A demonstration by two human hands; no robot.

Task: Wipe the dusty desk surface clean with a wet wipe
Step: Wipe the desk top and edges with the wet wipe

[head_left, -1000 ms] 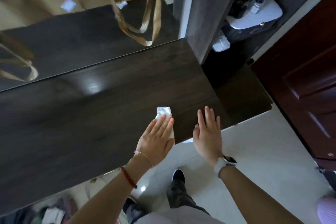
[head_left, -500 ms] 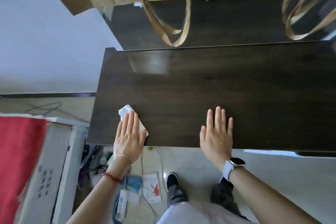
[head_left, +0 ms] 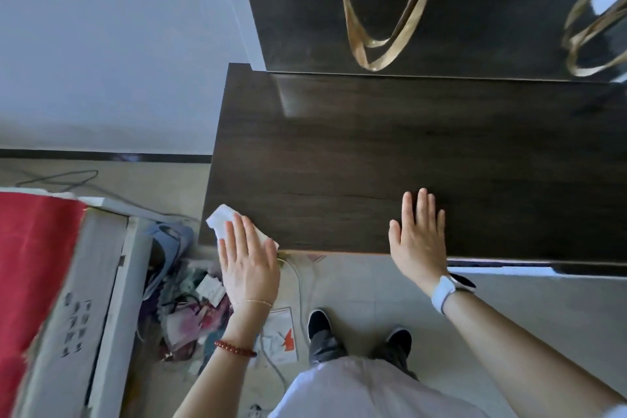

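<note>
1. Since a second ago the left hand (head_left: pixel 249 263) has carried the crumpled white wet wipe (head_left: pixel 226 221) leftward along the near edge of the dark brown wood-grain desk top (head_left: pixel 390 153). It began close beside the right hand (head_left: pixel 420 241). It now sits at the near left corner, and the two hands are well apart.
2. The left hand lies flat with fingers straight, pressing the wipe down. Part of the wipe sticks out past the fingertips and over the desk's left edge.
3. The right hand rests palm down on the near edge of the desk, fingers spread and straight, holding nothing. A white smartwatch (head_left: pixel 449 288) is on that wrist.
4. At the back of the desk a raised dark shelf carries tan paper bags with gold ribbon handles (head_left: pixel 380 27).
5. On the floor to the left stand a white box with a red cover (head_left: pixel 51 282) and a jumble of papers and cables (head_left: pixel 190 309).
6. Progress, as a judgement: the near strip looks covered from right to left. No dust line shows, so how clean the desk is cannot be told. The middle and far bands probably remain to be wiped.
</note>
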